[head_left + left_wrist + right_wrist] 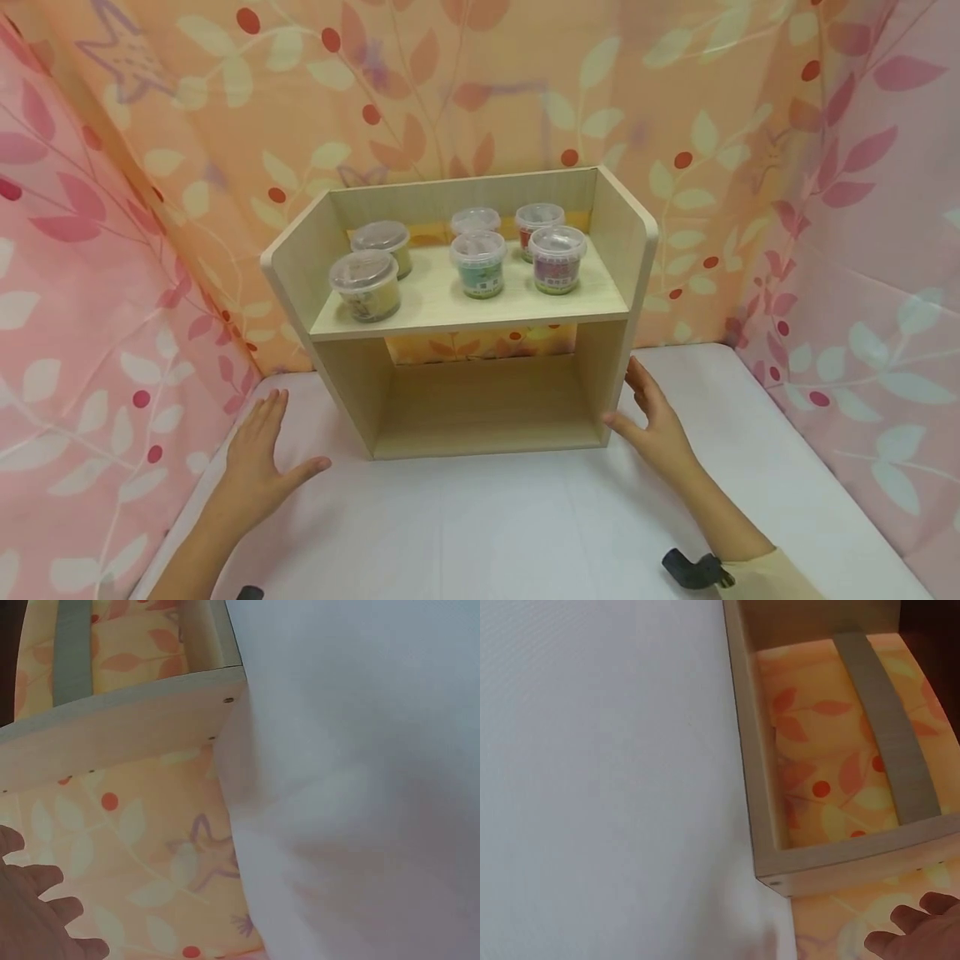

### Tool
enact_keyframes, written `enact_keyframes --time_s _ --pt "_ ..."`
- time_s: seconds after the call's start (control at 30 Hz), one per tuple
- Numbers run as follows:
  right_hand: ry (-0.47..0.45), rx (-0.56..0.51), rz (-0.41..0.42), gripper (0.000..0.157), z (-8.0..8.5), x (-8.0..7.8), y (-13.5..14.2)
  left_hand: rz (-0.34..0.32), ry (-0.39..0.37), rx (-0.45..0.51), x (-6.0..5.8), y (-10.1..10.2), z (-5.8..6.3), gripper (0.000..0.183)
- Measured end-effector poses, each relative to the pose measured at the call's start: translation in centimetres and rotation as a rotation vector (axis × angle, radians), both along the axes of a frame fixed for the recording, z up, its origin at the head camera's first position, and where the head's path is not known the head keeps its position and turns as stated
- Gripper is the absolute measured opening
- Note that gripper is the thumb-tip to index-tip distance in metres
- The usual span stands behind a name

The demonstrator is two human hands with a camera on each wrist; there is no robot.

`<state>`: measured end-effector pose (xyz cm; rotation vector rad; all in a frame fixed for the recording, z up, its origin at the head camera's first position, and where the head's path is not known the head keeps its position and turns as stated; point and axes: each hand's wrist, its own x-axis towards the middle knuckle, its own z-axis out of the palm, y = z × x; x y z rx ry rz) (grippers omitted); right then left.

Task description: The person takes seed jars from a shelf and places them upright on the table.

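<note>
A pale wooden two-tier shelf unit [487, 404] stands upright on the white-covered table. On its upper board are several lidded plastic tubs: a yellowish front-left tub [367, 287] with another behind it, a teal-labelled tub [480, 267] with one partly hidden behind, and a purple-labelled tub [557, 262] before a red-labelled tub [528, 237]. My left hand [258, 471] is left of the unit, apart from it, fingers straight and thumb spread. Beside the right panel is my right hand [663, 429], thumb tip at the panel's front edge, fingers loosely extended along the outer side.
The unit's lower compartment is open at the front, and a crossbar [889, 727] spans its back. Floral curtains [847, 208] close in the table at the back and both sides. A black curved piece [693, 571] sits by the right wrist.
</note>
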<state>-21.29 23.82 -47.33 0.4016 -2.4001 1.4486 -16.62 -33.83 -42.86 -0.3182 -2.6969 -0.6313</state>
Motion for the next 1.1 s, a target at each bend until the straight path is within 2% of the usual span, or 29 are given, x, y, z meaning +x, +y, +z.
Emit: enact_keyframes --time_s 0.13,0.3,0.53,0.7,0.93,1.1 --pt "-0.05 -0.067 0.033 0.099 -1.0 -0.6 -0.8 -0.008 0.011 0.04 0.4 -0.1 0.7 0.119" --pt "-0.129 -0.13 0.07 0.1 -2.3 -0.9 -1.6 -0.027 0.011 0.103 0.9 0.1 2.7 0.119" --pt "-0.163 -0.17 0.099 0.096 -3.1 -1.0 -2.1 -0.024 0.007 0.137 1.6 0.6 6.3 0.119" --pt "-0.171 -0.165 0.106 0.091 -3.9 -1.3 -1.8 -0.007 -0.041 0.148 2.4 1.1 9.3 0.114" --pt "-0.172 -0.214 0.137 0.085 -4.7 -1.5 -1.7 -0.085 0.001 0.167 3.1 2.1 12.8 0.111" --pt "-0.189 -0.247 0.169 0.08 -5.1 -1.8 -1.9 -0.122 -0.007 0.157 3.7 3.2 15.2 0.106"
